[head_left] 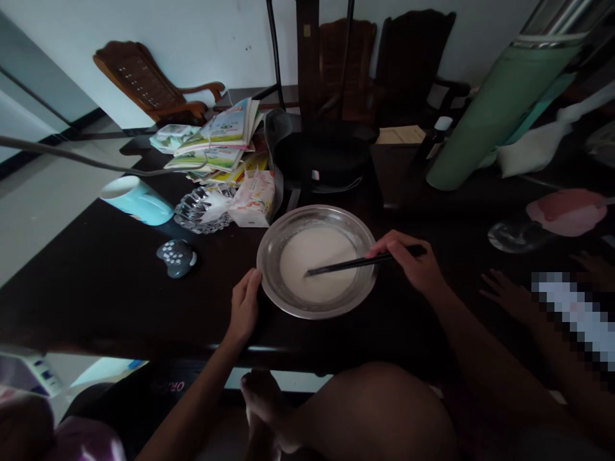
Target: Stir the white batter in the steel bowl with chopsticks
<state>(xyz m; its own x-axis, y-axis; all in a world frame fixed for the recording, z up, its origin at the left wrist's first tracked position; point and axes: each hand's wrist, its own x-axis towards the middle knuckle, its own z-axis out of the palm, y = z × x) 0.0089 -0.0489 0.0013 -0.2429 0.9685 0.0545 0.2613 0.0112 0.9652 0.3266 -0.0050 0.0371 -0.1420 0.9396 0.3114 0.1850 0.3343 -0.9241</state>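
A steel bowl (273, 238) holding a pale white batter (314, 256) sits on the dark table (106, 288) in front of me. My right hand (413, 264) is closed round black chopsticks (355, 263), whose tips dip into the batter. My left hand (245, 304) rests against the bowl's near left rim with its fingers curled on the edge.
Behind the bowl lie a tissue pack (254, 200), a glass dish (204, 210), a blue cup (137, 200), stacked booklets (223, 137) and a black pot (319, 153). A small grey controller (176, 257) lies at the left. Another person's hand (504, 296) rests at the right, near a green flask (500, 109).
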